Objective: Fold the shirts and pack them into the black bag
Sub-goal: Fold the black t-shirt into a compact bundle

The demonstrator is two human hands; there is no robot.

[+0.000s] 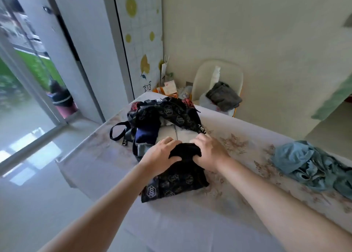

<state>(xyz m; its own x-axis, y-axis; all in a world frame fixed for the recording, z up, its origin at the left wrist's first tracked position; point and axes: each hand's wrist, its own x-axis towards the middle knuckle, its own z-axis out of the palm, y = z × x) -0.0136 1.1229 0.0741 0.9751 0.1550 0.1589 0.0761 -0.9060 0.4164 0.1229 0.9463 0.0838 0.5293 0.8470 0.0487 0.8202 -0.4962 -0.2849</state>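
The floral-clothed table (190, 223) carries the patterned black bag (177, 181), lying open near its left edge with pale and navy folded shirts inside. A crumpled blue shirt (308, 162) lies by the right edge, well apart. At the bag's mouth, the left hand (162, 156) and right hand (209, 152) both clutch a bundled black shirt (185, 152)

bare arms and hands of one person
the left hand (162, 155) and right hand (210, 154) are uncovered, and so are the left forearm (114, 194) and right forearm (266, 194) along all their visible length, down to the lower edge of the view. the fingers (172, 140) are slim; nails and finer detail are too blurred to tell.
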